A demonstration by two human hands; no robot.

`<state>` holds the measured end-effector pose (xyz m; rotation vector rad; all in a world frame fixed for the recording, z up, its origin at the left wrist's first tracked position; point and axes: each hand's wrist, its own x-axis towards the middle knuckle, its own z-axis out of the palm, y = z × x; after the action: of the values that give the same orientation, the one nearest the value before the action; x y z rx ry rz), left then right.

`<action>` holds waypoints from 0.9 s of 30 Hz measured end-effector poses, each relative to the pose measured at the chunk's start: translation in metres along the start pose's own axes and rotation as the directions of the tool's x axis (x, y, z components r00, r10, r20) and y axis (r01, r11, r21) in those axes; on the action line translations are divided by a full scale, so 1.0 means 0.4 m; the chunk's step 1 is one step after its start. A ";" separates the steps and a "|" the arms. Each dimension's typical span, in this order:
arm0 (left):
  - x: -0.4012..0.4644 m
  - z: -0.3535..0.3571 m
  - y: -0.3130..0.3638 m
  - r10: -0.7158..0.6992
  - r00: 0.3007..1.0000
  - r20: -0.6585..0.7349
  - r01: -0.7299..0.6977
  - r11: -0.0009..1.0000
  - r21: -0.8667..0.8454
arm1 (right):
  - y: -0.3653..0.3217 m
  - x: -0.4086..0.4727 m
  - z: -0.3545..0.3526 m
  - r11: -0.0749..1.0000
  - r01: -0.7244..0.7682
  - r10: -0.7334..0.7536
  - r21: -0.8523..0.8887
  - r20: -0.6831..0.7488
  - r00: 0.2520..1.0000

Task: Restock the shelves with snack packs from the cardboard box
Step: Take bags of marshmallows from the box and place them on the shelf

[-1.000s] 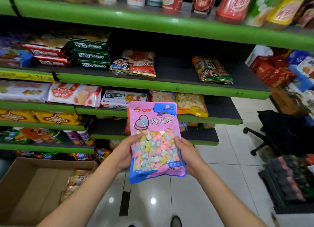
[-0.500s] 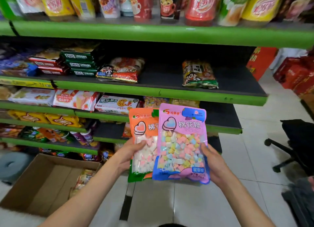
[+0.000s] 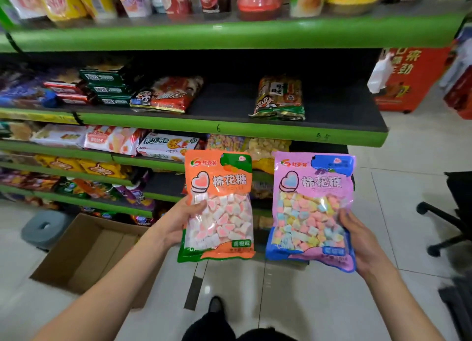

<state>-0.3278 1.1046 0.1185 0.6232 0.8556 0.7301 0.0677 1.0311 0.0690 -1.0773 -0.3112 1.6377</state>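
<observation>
My left hand point(image 3: 182, 219) grips an orange marshmallow pack point(image 3: 219, 208) by its left edge, thumb on the front. My right hand point(image 3: 357, 241) holds a pink and blue marshmallow pack point(image 3: 311, 210) by its right edge. Both packs are upright, side by side with a gap between them, in front of the lower green shelves point(image 3: 229, 132). The open cardboard box point(image 3: 84, 254) sits on the floor at the lower left; its inside is mostly hidden from here.
Green shelves carry many snack packs; the second shelf has bare room point(image 3: 224, 98) between a red pack point(image 3: 166, 94) and a green-edged pack point(image 3: 279, 99). A grey round stool point(image 3: 44, 228) stands left of the box, a black chair base point(image 3: 444, 220) at right.
The two packs, stacked a second ago, have been pulled apart: the pink one went right in my right hand, the orange one stays in my left. The view shifted left and up.
</observation>
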 end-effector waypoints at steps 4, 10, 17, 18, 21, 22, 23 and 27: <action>0.008 0.003 0.003 -0.018 1.000 -0.020 0.017 0.999 -0.032 | -0.004 0.007 -0.016 1.000 -0.022 0.022 -0.006 -0.002 1.000; 0.048 -0.004 0.009 -0.048 0.998 -0.044 0.046 0.998 -0.045 | 0.000 0.020 -0.019 0.999 -0.046 0.046 -0.022 -0.015 0.999; 0.085 -0.021 0.006 -0.095 0.995 0.023 0.096 0.994 -0.060 | -0.016 0.032 -0.019 0.999 -0.050 0.049 -0.014 -0.033 0.998; 0.089 -0.023 0.007 -0.112 0.993 0.044 0.115 0.991 -0.071 | -0.016 0.032 -0.017 0.999 -0.053 0.053 -0.009 -0.031 0.998; 0.101 -0.033 0.004 -0.170 0.985 0.040 0.173 0.981 -0.089 | -0.013 0.037 -0.010 0.997 -0.075 0.075 0.001 -0.032 0.997; 0.102 -0.035 0.003 -0.191 0.981 0.038 0.193 0.976 -0.098 | -0.010 0.039 -0.008 0.997 -0.082 0.082 0.003 -0.031 0.996; 0.103 -0.037 0.001 -0.204 0.978 0.034 0.207 0.973 -0.105 | -0.006 0.042 -0.005 0.996 -0.089 0.089 0.006 -0.028 0.996; 0.099 -0.047 -0.010 -0.220 0.975 -0.040 0.214 0.971 -0.108 | 0.017 0.052 0.008 0.992 -0.122 0.122 0.027 -0.010 0.992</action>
<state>-0.3243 1.1364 0.0884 0.4122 0.9114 0.5893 0.0611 1.0478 0.0563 -1.1034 -0.2188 1.7388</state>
